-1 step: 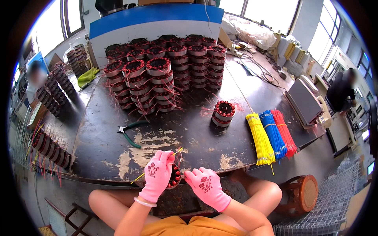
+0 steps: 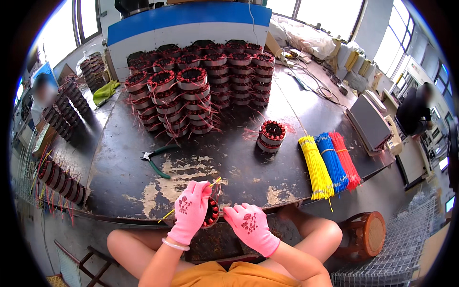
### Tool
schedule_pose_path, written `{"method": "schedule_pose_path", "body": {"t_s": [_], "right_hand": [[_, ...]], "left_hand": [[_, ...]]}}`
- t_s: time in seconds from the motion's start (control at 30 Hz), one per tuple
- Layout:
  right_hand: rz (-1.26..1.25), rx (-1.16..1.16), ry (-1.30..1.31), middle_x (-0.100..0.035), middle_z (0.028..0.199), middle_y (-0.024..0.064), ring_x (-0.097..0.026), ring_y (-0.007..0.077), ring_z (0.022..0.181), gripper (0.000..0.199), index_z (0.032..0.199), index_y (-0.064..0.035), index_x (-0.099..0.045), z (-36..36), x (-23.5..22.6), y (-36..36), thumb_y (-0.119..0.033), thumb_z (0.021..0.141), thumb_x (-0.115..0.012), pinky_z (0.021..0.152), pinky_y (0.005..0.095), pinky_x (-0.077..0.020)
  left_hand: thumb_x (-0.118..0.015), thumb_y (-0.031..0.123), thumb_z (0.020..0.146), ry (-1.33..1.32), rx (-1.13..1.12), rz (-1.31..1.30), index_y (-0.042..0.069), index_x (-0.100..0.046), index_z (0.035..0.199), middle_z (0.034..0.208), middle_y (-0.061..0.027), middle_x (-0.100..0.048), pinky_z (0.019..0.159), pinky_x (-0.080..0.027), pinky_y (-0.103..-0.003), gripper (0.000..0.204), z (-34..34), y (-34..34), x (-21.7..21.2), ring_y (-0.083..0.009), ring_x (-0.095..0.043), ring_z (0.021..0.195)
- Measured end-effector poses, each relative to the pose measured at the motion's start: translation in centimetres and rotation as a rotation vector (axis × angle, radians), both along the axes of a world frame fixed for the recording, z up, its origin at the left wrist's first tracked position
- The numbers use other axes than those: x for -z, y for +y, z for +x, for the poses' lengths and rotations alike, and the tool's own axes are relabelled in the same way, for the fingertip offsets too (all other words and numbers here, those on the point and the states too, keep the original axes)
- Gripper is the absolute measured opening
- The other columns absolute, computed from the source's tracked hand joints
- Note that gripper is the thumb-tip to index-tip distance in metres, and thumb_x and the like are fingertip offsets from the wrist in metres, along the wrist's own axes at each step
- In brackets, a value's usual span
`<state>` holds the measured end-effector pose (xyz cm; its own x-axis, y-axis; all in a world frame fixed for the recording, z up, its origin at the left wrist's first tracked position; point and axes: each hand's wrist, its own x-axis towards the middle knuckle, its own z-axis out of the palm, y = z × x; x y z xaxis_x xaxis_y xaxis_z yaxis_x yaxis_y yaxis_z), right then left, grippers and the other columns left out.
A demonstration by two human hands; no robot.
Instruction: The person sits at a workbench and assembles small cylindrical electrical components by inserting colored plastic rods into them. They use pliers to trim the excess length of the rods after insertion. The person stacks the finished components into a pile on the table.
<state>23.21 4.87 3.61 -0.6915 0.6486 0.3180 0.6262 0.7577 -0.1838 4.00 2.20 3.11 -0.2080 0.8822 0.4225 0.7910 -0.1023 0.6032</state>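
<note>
Both my hands wear pink gloves with dark print, at the near edge of the table. A motor stator (image 2: 212,213) with red windings sits between them, partly hidden by my left hand. My left hand (image 2: 191,210) is closed, pinching a yellow wire (image 2: 167,216) whose other end shows above the fingertips. Thin reddish leads rise from the stator beside that end. My right hand (image 2: 251,226) is closed at the stator's right side, thumb and fingertips together; what they pinch is too small to make out.
Green-handled cutters (image 2: 158,161) lie beyond my left hand. A short stator stack (image 2: 271,137) stands right of centre, with yellow (image 2: 315,167), blue (image 2: 331,161) and red wire bundles (image 2: 344,161) near the right edge. Tall stator stacks (image 2: 193,103) fill the back. A wooden stool (image 2: 364,237) stands at lower right.
</note>
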Motion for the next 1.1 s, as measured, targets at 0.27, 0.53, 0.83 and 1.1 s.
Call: {"method": "schedule_pose_path", "body": {"t_s": [0.27,0.53,0.83,1.1], "right_hand": [[-0.360,0.062,0.153,-0.071,0.082,0.0118,-0.069,0.0326,0.080,0.022,0.097,-0.0068,-0.071,0.6,1.2,-0.4,-0.028,0.095,-0.068,0.070,0.0413,-0.0542],[-1.441,0.047,0.357,-0.064,0.074,-0.0008,-0.056,0.0107,0.065,0.028,0.095,-0.0075,-0.069,-0.7,0.9,7.6,-0.035,0.098,-0.066,0.062,0.0295,-0.0473],[-1.633,0.037,0.701,-0.067,0.090,0.0003,-0.062,0.0083,0.074,0.019,0.105,-0.0034,-0.066,-2.1,1.7,6.9,-0.021,0.099,-0.068,0.066,0.0222,-0.0490],[-1.379,0.076,0.784,-0.071,0.100,0.0062,-0.069,0.0114,0.083,0.016,0.112,0.0023,-0.063,-0.7,1.0,4.7,-0.009,0.102,-0.059,0.073,0.0257,-0.0552]], "left_hand": [[-0.062,0.004,0.091,0.002,0.118,-0.031,0.009,-0.062,0.115,0.101,-0.0081,-0.064,0.072,-0.056,-0.041,0.025,-1.0,0.7,0.0,-0.0312,-0.069,0.090],[-0.061,0.000,0.093,-0.094,0.221,-0.034,0.007,-0.063,0.117,0.101,-0.0108,-0.062,0.075,-0.056,-0.037,0.025,0.3,0.3,-1.1,-0.0288,-0.069,0.088],[-0.060,0.003,0.094,-0.145,0.194,-0.086,0.007,-0.064,0.115,0.100,-0.0102,-0.064,0.075,-0.054,-0.038,0.022,0.3,0.1,-0.7,-0.0302,-0.068,0.088],[-0.065,0.012,0.094,-0.111,0.245,-0.060,0.013,-0.066,0.117,0.100,-0.0059,-0.067,0.070,-0.055,-0.038,0.023,0.2,0.2,-0.7,-0.0293,-0.068,0.084]]}}
